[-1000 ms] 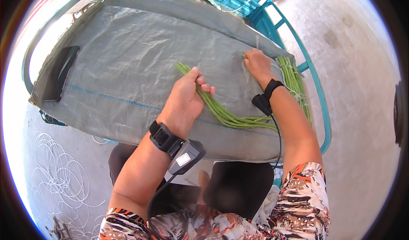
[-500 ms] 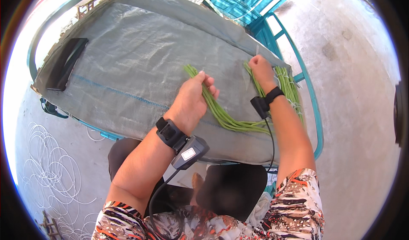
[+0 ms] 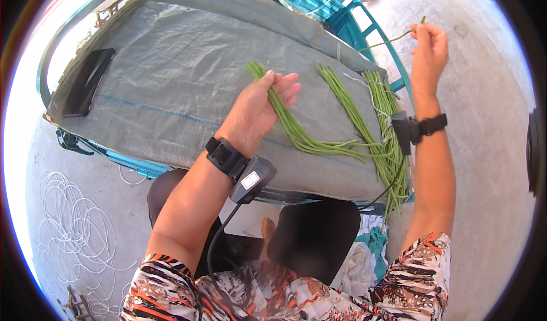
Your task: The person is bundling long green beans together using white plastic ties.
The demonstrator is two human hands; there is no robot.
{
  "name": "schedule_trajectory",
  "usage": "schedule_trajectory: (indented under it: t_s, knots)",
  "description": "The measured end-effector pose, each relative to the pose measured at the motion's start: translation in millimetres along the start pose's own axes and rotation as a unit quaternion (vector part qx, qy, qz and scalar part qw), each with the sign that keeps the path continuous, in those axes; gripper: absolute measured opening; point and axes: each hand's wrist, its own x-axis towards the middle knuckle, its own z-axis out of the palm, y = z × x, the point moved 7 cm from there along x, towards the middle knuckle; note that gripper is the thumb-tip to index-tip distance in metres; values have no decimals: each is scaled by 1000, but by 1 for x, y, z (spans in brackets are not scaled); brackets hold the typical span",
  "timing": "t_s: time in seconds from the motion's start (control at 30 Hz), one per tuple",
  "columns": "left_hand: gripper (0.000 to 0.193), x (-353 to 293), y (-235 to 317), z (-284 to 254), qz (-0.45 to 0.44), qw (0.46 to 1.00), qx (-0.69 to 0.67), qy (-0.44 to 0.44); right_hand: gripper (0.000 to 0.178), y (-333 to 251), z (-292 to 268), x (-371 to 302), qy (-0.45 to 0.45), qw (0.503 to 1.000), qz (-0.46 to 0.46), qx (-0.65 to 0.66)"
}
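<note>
My left hand (image 3: 265, 101) is closed between thumb and palm on a bunch of long green stalks (image 3: 293, 136), which look like garlic scapes. Its other fingers stretch out. The bunch curves right, its far end lying over other stalks. Raised past the cover's right edge, my right hand (image 3: 428, 39) pinches a single green stalk (image 3: 387, 41) near its tip; the stalk trails left. Below it a loose group of stalks (image 3: 345, 96) lies on the grey cover (image 3: 188, 64). Beside that is a larger pile (image 3: 379, 101) with white ties around it.
A teal metal frame (image 3: 373, 27) rails the covered surface. A black flat object (image 3: 89, 82) lies at the cover's left end. Coiled white cord (image 3: 74, 224) is on the floor at left. A wrist device's cable (image 3: 213, 247) hangs below my left arm. Cloths (image 3: 364, 258) lie near my knee.
My right hand has moved up and right from the loose group, with one stalk in its fingers. My left hand keeps its bunch and has shifted slightly.
</note>
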Motion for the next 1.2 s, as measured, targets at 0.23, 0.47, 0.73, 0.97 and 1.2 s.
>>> schedule_trajectory:
  t_s: [0.23,0.47,0.73,0.97,1.2]
  knots:
    - [22,-1,3,4,6,999,21,-28,14,-39,-7,-6,-85,992,43,-84]
    - [21,3,1,5,-2,998,38,-46,17,-23,99,-96,-346,904,252,-11]
    - [26,2,3,12,41,995,73,-48,18,3,158,-144,-375,875,300,66]
    - [28,-3,4,15,44,993,106,-26,18,11,163,-144,-385,852,336,113]
    - [23,6,-4,5,16,997,77,-24,24,-2,165,-141,-432,860,269,44]
